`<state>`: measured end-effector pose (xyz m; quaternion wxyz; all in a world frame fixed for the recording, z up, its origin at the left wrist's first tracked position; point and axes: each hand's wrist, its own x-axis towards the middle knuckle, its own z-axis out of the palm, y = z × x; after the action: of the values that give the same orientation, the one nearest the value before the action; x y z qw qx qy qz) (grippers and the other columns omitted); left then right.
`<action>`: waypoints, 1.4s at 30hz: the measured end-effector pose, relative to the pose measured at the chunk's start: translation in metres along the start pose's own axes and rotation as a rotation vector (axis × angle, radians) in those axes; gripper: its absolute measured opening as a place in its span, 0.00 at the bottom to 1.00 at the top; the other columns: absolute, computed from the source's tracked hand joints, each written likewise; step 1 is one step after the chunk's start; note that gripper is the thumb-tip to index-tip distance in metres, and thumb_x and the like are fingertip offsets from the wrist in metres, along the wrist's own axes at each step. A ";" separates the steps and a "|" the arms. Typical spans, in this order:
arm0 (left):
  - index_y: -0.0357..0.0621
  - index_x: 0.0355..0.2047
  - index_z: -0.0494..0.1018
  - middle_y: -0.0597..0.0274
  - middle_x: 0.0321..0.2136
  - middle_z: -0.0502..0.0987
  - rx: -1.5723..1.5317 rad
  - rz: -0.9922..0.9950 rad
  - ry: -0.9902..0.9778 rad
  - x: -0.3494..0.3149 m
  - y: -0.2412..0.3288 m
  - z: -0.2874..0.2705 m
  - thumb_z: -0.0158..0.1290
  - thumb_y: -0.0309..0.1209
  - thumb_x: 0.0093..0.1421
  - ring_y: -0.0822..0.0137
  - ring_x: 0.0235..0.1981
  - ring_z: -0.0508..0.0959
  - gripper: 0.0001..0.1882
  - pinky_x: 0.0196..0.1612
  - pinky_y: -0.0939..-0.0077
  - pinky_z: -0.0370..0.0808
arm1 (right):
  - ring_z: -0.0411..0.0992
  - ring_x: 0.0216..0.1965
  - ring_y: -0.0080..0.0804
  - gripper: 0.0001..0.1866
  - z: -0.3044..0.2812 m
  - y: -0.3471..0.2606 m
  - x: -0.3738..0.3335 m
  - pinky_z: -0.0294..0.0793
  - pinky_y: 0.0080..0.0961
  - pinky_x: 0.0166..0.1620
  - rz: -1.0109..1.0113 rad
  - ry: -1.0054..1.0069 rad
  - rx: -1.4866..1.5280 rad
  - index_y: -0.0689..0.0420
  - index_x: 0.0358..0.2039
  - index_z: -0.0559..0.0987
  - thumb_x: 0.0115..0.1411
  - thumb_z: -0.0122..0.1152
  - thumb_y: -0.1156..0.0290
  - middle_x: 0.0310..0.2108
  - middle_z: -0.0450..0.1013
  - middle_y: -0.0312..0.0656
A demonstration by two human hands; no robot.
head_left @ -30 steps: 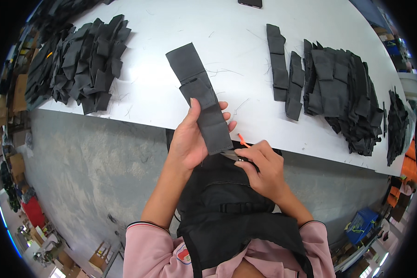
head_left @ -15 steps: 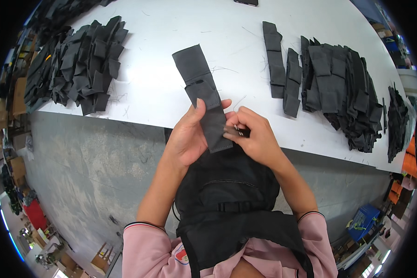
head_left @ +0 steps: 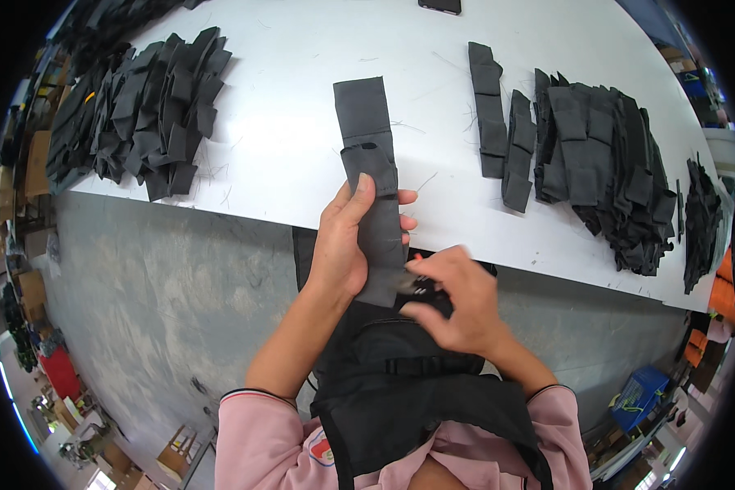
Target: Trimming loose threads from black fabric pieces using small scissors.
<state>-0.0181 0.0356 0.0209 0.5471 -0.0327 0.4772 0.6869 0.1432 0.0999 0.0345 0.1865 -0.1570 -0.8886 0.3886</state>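
My left hand is closed round a long dark grey fabric strip, its thumb lying on a folded, stitched-down flap and its fingertips showing past the right edge. The strip stands nearly upright in view, its far end over the table and its lower end over my lap. Beside that lower end, my right hand holds small black thread snips between thumb and fingers. Their metal tip is smeared by motion and lies close to the strip's right edge; whether it touches cannot be made out.
On the white table, heaps of similar strips lie at the left and right. Two single strips lie beside the right heap. A phone rests at the far edge. Loose threads are scattered about. A black apron covers my lap.
The strip has swung from a leftward slant to nearly upright and come lower. My right hand has moved down and right with the snips, its fingers spread wider.
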 end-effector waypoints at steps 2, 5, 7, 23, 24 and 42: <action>0.42 0.43 0.66 0.53 0.37 0.76 -0.014 -0.004 0.003 -0.002 0.001 0.002 0.42 0.46 0.65 0.67 0.28 0.78 0.19 0.30 0.72 0.77 | 0.67 0.25 0.31 0.18 -0.008 0.005 0.000 0.64 0.26 0.27 -0.015 0.133 -0.186 0.52 0.37 0.77 0.42 0.66 0.73 0.30 0.67 0.34; 0.40 0.46 0.65 0.53 0.36 0.76 -0.023 -0.013 0.011 -0.002 0.000 0.003 0.43 0.45 0.64 0.67 0.30 0.77 0.20 0.29 0.74 0.76 | 0.66 0.24 0.30 0.18 -0.011 0.005 0.005 0.63 0.26 0.26 -0.050 0.102 -0.372 0.53 0.37 0.77 0.42 0.65 0.74 0.30 0.67 0.35; 0.40 0.46 0.65 0.53 0.36 0.76 -0.030 -0.008 0.003 -0.002 0.000 0.004 0.44 0.45 0.64 0.67 0.30 0.77 0.20 0.30 0.74 0.76 | 0.66 0.23 0.29 0.17 -0.009 0.006 0.003 0.62 0.25 0.25 -0.055 0.092 -0.393 0.54 0.37 0.78 0.43 0.65 0.75 0.30 0.67 0.35; 0.42 0.44 0.66 0.53 0.35 0.77 0.003 -0.010 0.057 0.000 -0.004 0.000 0.42 0.45 0.65 0.68 0.27 0.77 0.19 0.27 0.75 0.76 | 0.68 0.21 0.31 0.15 0.001 0.009 -0.005 0.70 0.22 0.28 0.153 0.164 -0.045 0.57 0.36 0.76 0.45 0.66 0.78 0.26 0.67 0.38; 0.42 0.44 0.66 0.53 0.35 0.77 0.003 -0.010 0.055 0.000 -0.004 0.000 0.42 0.45 0.65 0.68 0.27 0.77 0.19 0.27 0.75 0.76 | 0.67 0.20 0.34 0.18 0.002 0.010 -0.003 0.68 0.24 0.27 0.107 0.154 -0.066 0.57 0.37 0.76 0.43 0.67 0.76 0.26 0.66 0.39; 0.41 0.46 0.66 0.54 0.35 0.76 -0.012 -0.026 0.047 -0.003 -0.004 0.001 0.44 0.44 0.64 0.70 0.28 0.76 0.19 0.27 0.75 0.75 | 0.68 0.21 0.31 0.16 0.004 0.011 -0.002 0.66 0.24 0.23 0.023 0.120 -0.241 0.57 0.35 0.77 0.42 0.67 0.76 0.23 0.65 0.36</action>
<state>-0.0136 0.0340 0.0204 0.5443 -0.0584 0.4854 0.6816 0.1449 0.1034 0.0232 0.2145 -0.2113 -0.9143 0.2710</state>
